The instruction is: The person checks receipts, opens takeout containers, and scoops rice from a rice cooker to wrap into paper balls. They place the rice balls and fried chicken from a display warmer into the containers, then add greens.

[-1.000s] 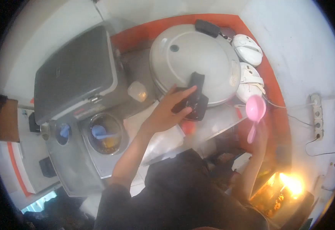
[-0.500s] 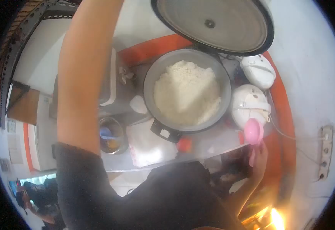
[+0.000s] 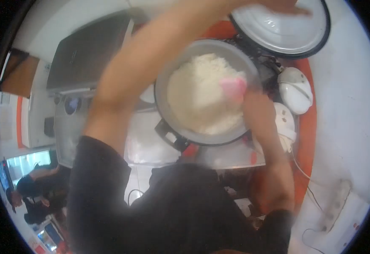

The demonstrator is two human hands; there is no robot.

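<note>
A large round grey pot [image 3: 161, 99] with black handles holds a heap of white rice [image 3: 199, 80]. My right hand [image 3: 259, 108] is closed round the handle of a pink scoop [image 3: 233, 88], whose bowl is over the right side of the rice. At the top of the view, my left hand [image 3: 284, 6] is partly cut off and blurred, its fingers stretched out in front of the lid [image 3: 278, 29]. The lid has a dark rim and stands tilted behind the pot. My left forearm crosses over the pot's upper left edge.
Two white lidded appliances, one upper [image 3: 296, 91] and one lower [image 3: 284, 122], stand right of the pot. A grey metal box [image 3: 89, 53] is at the left. A power strip [image 3: 337, 203] with cables hangs on the right wall. Another person [image 3: 36, 186] is at far left.
The lid has moved up and right, and my left hand has come into view before it. My right hand has carried the pink scoop from the table's right edge to the rice.
</note>
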